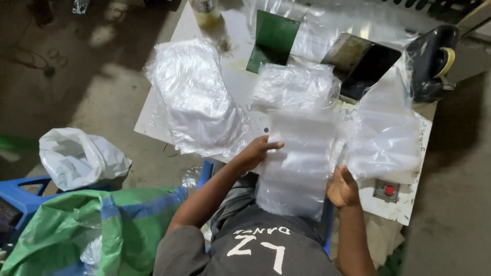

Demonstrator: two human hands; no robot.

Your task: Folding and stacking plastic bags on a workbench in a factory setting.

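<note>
My left hand (257, 152) grips the left edge of a fanned stack of clear plastic bags (299, 158) held over my lap. On the stack's right edge, lower down, my right hand (341, 188) holds the same bags. A rounded pile of clear bags (197, 97) lies on the white table (240, 84) to the left. A smaller bundle of bags (295, 86) rests just beyond the stack. More clear bags (386, 135) spread over the table on the right.
A green card (275, 38), a dark phone-like slab (369, 69) and a bottle (205, 11) sit at the table's far side. A black machine (432, 59) stands at the right corner, a red button (389, 190) near the front. A white bag (79, 157) and green-blue sack (87, 230) lie left.
</note>
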